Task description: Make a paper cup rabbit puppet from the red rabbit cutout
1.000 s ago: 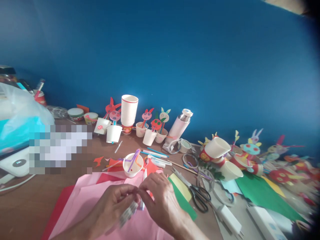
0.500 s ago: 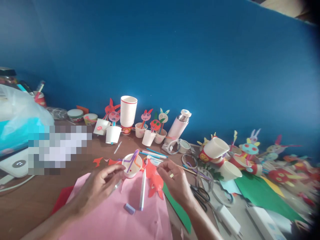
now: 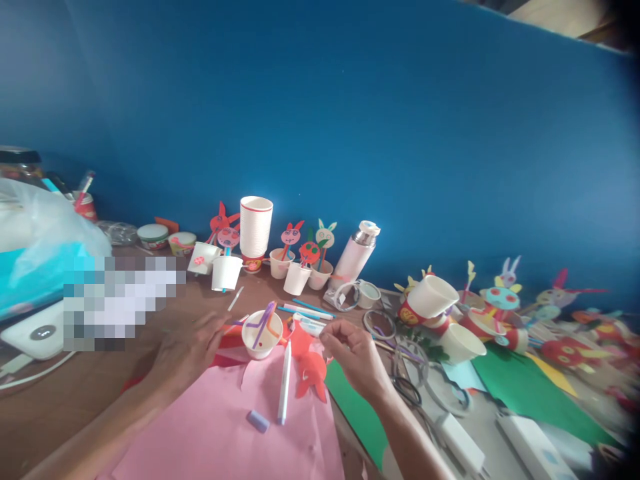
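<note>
A white paper cup with purple and orange strips in it stands at the top edge of a pink sheet. My left hand is left of the cup, apart from it, over the table and red paper; its fingers are blurred. My right hand hovers right of a red paper rabbit shape, thumb and fingers brought together; what they pinch, if anything, is too small to tell. An uncapped marker lies on the pink sheet, its purple cap nearby.
Behind stand a cup stack, several cups with paper animal heads, and a white thermos. At the right are cables, scissors, a green sheet, an adapter and more crafts. A plastic bag and power bank sit left.
My left hand has moved left, away from the cup, toward the red paper. My right hand has shifted slightly right. The view has tilted a little.
</note>
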The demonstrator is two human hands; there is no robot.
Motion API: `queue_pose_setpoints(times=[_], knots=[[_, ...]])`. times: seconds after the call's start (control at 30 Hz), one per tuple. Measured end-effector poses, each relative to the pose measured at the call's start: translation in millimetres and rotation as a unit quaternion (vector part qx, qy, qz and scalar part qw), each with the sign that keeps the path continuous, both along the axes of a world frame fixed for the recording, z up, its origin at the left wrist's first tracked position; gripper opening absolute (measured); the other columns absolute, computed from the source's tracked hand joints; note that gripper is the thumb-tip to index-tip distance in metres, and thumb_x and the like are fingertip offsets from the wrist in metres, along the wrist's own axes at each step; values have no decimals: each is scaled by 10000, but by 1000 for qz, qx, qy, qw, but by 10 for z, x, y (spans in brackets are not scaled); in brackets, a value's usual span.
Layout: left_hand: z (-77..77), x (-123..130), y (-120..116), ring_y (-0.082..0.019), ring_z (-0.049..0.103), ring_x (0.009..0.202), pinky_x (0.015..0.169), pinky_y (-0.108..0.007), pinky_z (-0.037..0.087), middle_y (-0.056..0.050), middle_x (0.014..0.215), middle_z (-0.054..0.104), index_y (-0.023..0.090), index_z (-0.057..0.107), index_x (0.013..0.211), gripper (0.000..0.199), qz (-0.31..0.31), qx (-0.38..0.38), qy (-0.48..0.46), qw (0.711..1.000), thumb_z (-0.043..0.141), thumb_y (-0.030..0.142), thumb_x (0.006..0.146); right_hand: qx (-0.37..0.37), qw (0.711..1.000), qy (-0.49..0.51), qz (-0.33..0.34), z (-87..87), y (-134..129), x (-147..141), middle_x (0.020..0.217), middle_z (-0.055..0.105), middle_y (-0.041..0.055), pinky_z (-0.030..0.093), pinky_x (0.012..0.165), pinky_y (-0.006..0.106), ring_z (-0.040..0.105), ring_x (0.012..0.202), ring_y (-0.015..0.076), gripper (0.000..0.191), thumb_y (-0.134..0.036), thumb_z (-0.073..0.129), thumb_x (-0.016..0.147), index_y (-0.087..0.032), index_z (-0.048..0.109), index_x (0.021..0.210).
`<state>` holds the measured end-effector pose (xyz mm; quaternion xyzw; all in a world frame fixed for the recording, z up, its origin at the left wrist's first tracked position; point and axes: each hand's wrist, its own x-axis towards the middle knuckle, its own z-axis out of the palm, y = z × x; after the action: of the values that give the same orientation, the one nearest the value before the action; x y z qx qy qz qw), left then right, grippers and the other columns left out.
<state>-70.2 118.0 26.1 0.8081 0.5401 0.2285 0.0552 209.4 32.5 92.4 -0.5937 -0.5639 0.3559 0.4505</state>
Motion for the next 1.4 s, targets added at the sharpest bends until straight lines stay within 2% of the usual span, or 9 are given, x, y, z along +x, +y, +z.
queue_pose_setpoints(times=[0.17,0.27,0.4,0.53,0.7,0.9,1.0,1.13,1.4], knots=[[218,35,-63,-267,646,1027,804,-372,481,-52,1166,674,265,606,1217,421,1,-65,87,994,294,264,934,-7,1000,27,7,-35,40,65,582,544,-27,369,528,244,508,527,127,159,-280,570,812,-158,593,713],[403,43,-172,-210,669,871,688,-306,463,-25,1011,684,275,655,1084,407,0,-98,59,993,272,308,949,-10,998,56,12,-65,69,129,573,564,-22,394,521,245,532,514,131,189,-326,583,817,-163,582,722],[544,176,-491,-148,639,812,699,-242,442,4,907,676,258,672,877,303,-123,-95,-11,988,378,304,931,-11,996,88,17,-90,94,182,580,589,-20,427,521,249,555,494,130,212,-367,599,819,-168,581,747],[431,505,-777,-146,632,774,704,-249,459,1,853,678,251,663,836,275,-272,-189,-23,943,401,218,912,-11,994,104,26,-85,93,185,554,581,-29,427,511,244,553,473,123,223,-376,613,817,-169,584,740],[248,916,-752,-195,621,837,744,-306,491,-39,907,669,226,623,930,266,-278,-125,19,952,359,200,911,-1,994,110,22,-45,72,192,526,537,-50,405,481,227,512,449,106,226,-375,630,802,-168,587,722],[269,1244,-616,-289,589,1027,797,-401,506,-74,1171,653,200,616,1024,359,-274,-123,135,944,383,53,794,7,993,113,16,30,50,201,532,512,-59,398,480,216,494,456,95,226,-378,630,789,-167,584,723],[227,1299,-584,-321,528,1138,863,-424,491,-83,1267,611,194,591,1110,457,-296,-116,144,937,445,24,712,3,993,114,24,74,37,178,530,503,-61,403,476,219,487,453,96,237,-389,637,779,-172,573,709],[95,1265,-554,-305,434,1253,957,-437,444,-86,1323,562,207,535,1203,495,-305,-101,132,938,398,20,766,3,994,108,24,114,22,153,538,484,-63,374,457,201,446,468,87,247,-394,657,752,-181,558,677],[8,1260,-536,-283,499,1119,922,-424,440,-81,1195,606,189,569,1096,452,-304,-110,112,940,446,10,700,-3,994,105,35,116,24,139,527,464,-67,376,462,203,453,464,89,243,-388,638,754,-188,535,663]])
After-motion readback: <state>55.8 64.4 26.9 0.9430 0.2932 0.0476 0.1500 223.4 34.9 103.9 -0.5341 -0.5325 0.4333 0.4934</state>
